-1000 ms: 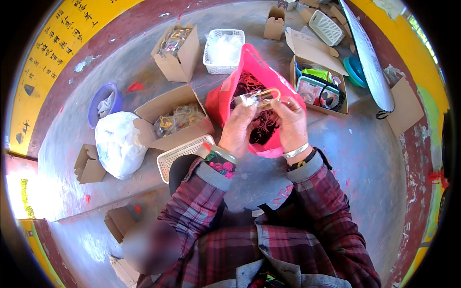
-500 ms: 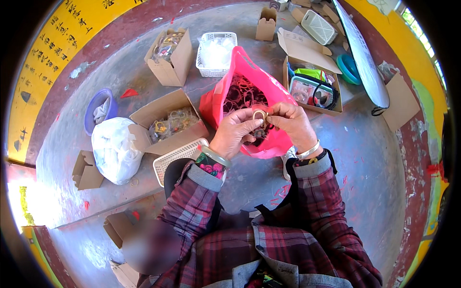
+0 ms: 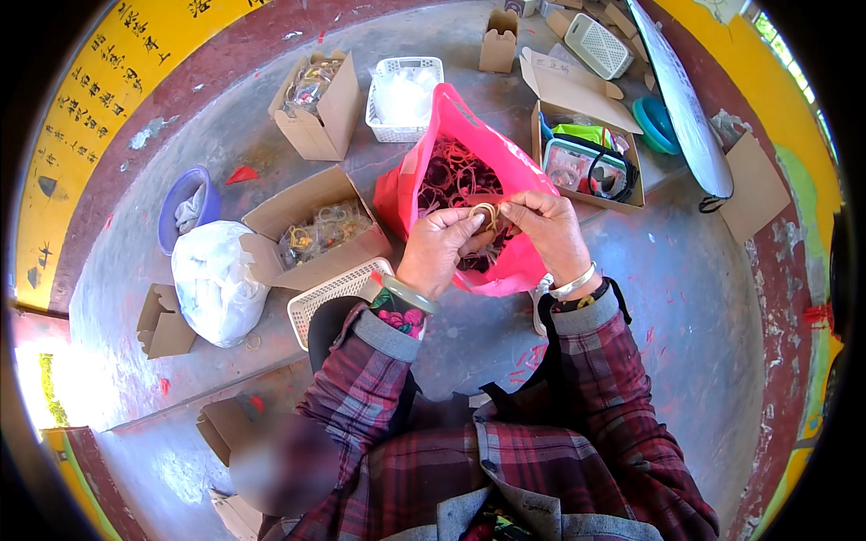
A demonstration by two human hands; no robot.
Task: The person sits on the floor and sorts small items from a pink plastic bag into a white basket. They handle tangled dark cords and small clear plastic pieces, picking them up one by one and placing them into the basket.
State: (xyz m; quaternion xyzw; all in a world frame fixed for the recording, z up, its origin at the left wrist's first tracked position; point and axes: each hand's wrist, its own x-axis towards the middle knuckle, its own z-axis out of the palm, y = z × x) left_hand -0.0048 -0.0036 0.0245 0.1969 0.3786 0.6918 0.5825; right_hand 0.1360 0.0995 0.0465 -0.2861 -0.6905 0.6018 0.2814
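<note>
Over the mouth of a bright pink bag [image 3: 521,261], my left hand [image 3: 439,248] pinches a small tan looped band [image 3: 488,213] between thumb and fingers. My right hand [image 3: 548,233] is closed at the fingertips, thumb against forefinger, at the right side of the same band. Whether a thin strand also runs between those fingertips is too small to tell. Inside the bag lies a tangled heap of dark and pinkish loops [image 3: 451,176], partly hidden behind my hands.
An open carton with bagged trinkets [image 3: 329,230] and a cream basket [image 3: 325,298] stand left of the bag. Beyond are another carton [image 3: 329,117] and a white basket [image 3: 406,131]. A carton holding a clear case [image 3: 586,171] sits at right. A white plastic sack [image 3: 216,284] rests farther left.
The tan band has tilted and turned slightly in my fingers. My right fingertips have shifted a little up at its right side; the bag and boxes stay in place.
</note>
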